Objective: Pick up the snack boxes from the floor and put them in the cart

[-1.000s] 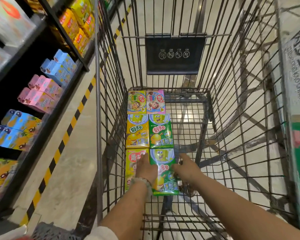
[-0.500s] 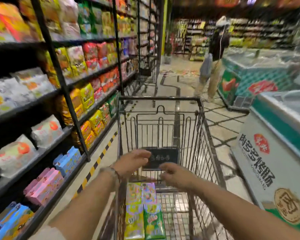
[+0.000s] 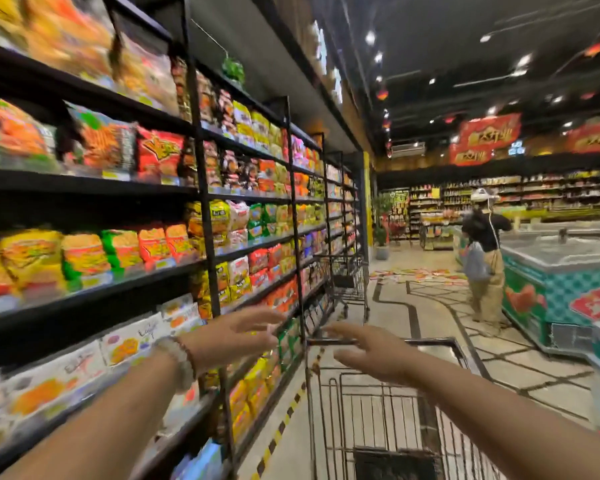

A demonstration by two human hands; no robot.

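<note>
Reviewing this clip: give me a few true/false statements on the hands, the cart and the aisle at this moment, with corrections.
1. Both hands are empty, fingers spread. True: left hand and right hand hold nothing.
2. The right hand grips the cart's rim. False: it is raised above the cart, fingers straight.
3. Stocked shelves stand on the left. True.
4. Snack boxes show inside the cart. False: its bottom is out of view.
5. Nobody else is in view. False: a person stands by the freezer.

You stood in a supermarket aisle: tall black shelves (image 3: 201, 202) packed with snack bags, a wire shopping cart (image 3: 388, 403) in front, chest freezers (image 3: 561, 271) on the right, red hanging banners (image 3: 489, 133) overhead.
</note>
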